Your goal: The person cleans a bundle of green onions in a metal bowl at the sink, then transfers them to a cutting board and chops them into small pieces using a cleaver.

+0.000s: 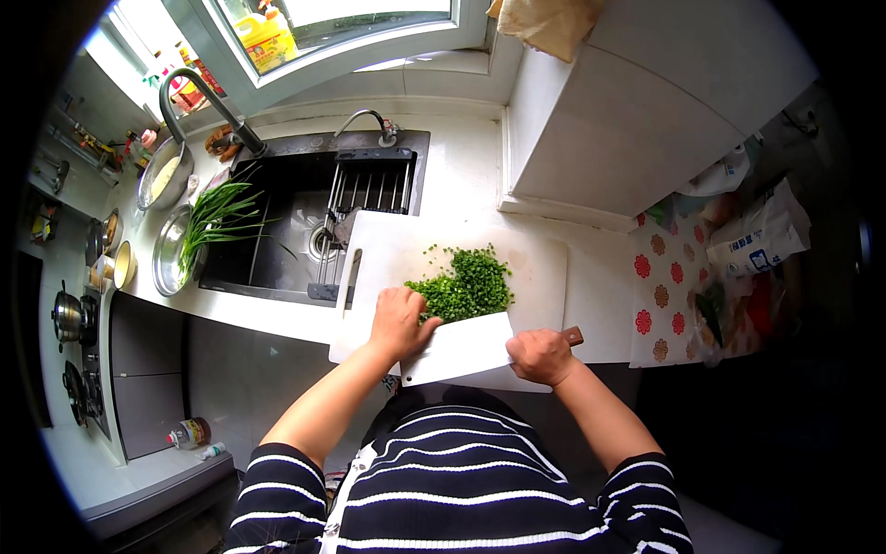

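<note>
A heap of finely chopped green chives or scallions (pixel 469 284) lies on a white cutting board (pixel 544 277). My right hand (pixel 542 356) is closed round the wooden handle of a cleaver (pixel 461 349). The broad blade lies tilted nearly flat along the near side of the heap. My left hand (pixel 401 323) rests at the heap's left edge, its thumb stretched apart by the blade and its fingertips partly hidden against the greens. It looks open, with nothing held. A few loose bits are scattered beyond the heap.
Left of the board is a dark sink (pixel 286 217) with a rack (pixel 369 194). Long uncut greens (pixel 220 222) hang from a metal bowl (pixel 169 254) over the sink's edge. A flowered cloth (pixel 660 295) with bags (pixel 761 231) lies at right. A white cabinet (pixel 637 111) juts out behind.
</note>
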`<control>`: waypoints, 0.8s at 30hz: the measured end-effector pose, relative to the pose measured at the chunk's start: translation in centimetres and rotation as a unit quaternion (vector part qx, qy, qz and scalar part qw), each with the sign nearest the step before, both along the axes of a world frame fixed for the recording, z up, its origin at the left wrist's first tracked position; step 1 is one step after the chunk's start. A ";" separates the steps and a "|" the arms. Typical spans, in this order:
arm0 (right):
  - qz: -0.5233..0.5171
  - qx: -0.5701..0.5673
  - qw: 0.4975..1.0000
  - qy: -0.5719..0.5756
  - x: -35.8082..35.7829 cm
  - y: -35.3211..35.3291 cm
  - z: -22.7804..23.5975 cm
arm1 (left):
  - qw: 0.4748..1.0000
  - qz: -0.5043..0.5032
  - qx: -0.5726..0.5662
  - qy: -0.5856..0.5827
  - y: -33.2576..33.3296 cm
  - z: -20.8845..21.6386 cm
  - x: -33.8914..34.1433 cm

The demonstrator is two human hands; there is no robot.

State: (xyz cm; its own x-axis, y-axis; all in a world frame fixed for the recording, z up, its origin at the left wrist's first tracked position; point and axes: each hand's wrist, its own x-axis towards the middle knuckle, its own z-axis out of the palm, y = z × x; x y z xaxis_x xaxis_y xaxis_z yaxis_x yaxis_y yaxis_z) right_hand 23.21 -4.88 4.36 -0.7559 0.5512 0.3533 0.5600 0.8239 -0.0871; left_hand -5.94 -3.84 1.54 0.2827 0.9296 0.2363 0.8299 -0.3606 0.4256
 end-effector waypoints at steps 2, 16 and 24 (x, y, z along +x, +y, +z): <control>-0.003 -0.005 1.000 -0.013 0.4 -0.2 -0.2 | 0.999 0.024 0.032 0.010 0.2 -0.4 0.0; -0.042 -0.018 0.999 0.015 2.3 -1.7 0.2 | 0.990 0.085 0.045 -0.098 -0.1 -0.2 1.1; -0.380 -0.234 0.881 0.155 2.5 -2.7 1.2 | 0.974 0.168 0.065 -0.139 -1.6 -1.1 0.1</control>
State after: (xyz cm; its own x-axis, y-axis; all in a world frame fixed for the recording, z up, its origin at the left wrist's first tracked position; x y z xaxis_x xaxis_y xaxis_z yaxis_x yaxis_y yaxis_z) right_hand 25.71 -7.56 5.53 -0.0119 0.9968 0.0786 0.8240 0.0543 -0.5640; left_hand -5.80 -5.47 0.48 -0.1246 0.9158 0.3818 0.7691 -0.1540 0.6203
